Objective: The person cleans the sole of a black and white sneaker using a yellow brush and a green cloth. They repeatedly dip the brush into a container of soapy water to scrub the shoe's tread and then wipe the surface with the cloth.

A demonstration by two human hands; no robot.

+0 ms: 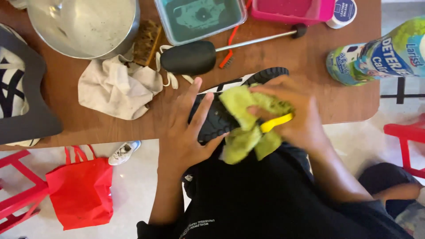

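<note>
Left hand point(188, 132) spread flat against black shoe sole point(214, 118), long axis running near-left to far-right, right hand point(294, 116) pressing green cloth point(248, 126) just beside.

At frame centre a shoe point(217, 116) lies sole-up on the near edge of the table point(310, 57), the left hand point(186, 130) on its left, the right hand point(294, 117) pressing a cloth point(243, 119) on its right. A rag point(115, 88) lies to the left, a shoe tree point(188, 57) behind, a basin point(84, 26) upper left, a bottle point(376, 53) upper right, and a bag point(79, 190) on the floor lower left.
</note>
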